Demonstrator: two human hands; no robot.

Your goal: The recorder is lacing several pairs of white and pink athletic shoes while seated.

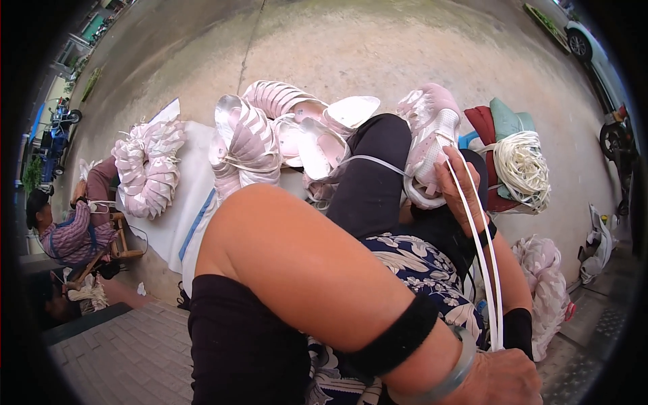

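Outdoor concrete yard (pixel 378 47), white sheet (pixel 169 202) under shoe pile (pixel 270 135); beside pile right hand (pixel 462 192) clamps pink shoe (pixel 432 135), left hand (pixel 503 378) fingers closed on white straps (pixel 482 256)

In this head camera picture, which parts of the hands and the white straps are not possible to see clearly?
- Left hand: fingers cut off by the lower edge, so its grip on the white straps is hidden.
- Right hand: palm and fingertips hidden behind the pink shoe.
- Strap ends: the upper ends vanish behind the shoe.
- Seated person at left: small, bent by the fisheye rim.
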